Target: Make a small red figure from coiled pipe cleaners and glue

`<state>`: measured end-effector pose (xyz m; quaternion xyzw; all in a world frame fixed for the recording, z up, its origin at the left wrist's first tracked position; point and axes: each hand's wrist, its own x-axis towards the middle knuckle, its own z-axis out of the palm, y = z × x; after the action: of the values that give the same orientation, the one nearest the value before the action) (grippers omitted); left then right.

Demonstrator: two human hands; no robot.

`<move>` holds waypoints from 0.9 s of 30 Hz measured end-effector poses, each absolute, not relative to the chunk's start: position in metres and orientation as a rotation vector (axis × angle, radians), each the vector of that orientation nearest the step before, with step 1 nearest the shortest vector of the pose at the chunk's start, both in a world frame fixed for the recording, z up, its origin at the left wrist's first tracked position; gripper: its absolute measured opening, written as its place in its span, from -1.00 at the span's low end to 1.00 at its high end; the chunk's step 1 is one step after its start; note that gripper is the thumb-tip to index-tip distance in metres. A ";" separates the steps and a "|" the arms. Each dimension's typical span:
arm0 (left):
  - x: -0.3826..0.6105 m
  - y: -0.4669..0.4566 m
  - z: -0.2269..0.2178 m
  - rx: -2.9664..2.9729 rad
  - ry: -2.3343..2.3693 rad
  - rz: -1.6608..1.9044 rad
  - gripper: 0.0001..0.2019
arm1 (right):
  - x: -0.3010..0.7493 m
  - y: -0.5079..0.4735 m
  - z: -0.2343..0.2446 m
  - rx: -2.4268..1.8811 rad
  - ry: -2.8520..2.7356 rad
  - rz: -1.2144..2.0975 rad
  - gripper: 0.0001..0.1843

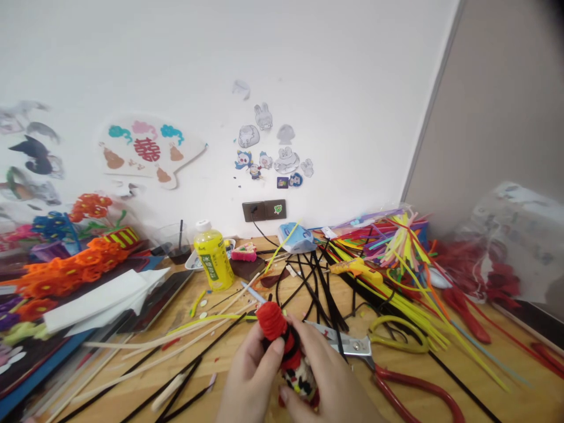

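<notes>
Holding a pipe-cleaner doll (288, 352) low over a wooden table (506, 399), between a left hand (251, 376) and a right hand (321, 376). Curling the left fingers (274, 352) closely around the doll's red top and black-banded middle, and pressing the right fingers (296, 326) narrowly against its far side, with a white lower part showing between both palms. Angling a thin pale stick (253, 295) up and away from the doll's red end, though its join to the doll is hidden by the red coils.

Working just beside open scissors (348, 345), whose blades are pointing toward the right hand, next to a yellow handle (396, 335) and a red handle (418, 383). Spreading black strips (317, 282) and yellow strips (396, 311) across the table beyond the hands, around a yellow glue gun (356, 269). Scattering wooden sticks (154, 358) to the left of the hands, not touching them. Standing farther off, a yellow bottle (214, 258) is keeping company with orange pipe-cleaner flowers (74, 270) at the table's left side, below paper cutouts (150, 150) stuck on a white wall (308, 59).
</notes>
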<state>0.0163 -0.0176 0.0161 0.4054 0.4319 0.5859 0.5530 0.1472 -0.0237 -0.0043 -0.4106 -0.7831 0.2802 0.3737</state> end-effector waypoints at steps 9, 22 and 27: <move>0.014 -0.018 0.014 0.948 1.083 1.393 -0.69 | 0.145 -0.022 -0.011 -1.050 -2.069 0.630 -0.19; 0.008 -0.007 -0.002 0.935 0.935 1.322 -0.53 | 0.150 -0.011 0.010 -1.033 -1.812 0.645 -0.43; 0.004 -0.001 0.002 1.187 1.130 1.329 -0.52 | 0.150 -0.007 0.004 -1.062 -1.772 0.560 -0.40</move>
<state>0.0044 -0.0010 0.0023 0.4892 0.4660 0.5480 0.4932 0.1505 -0.0072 0.0042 -0.4352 -0.7264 0.2295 0.4798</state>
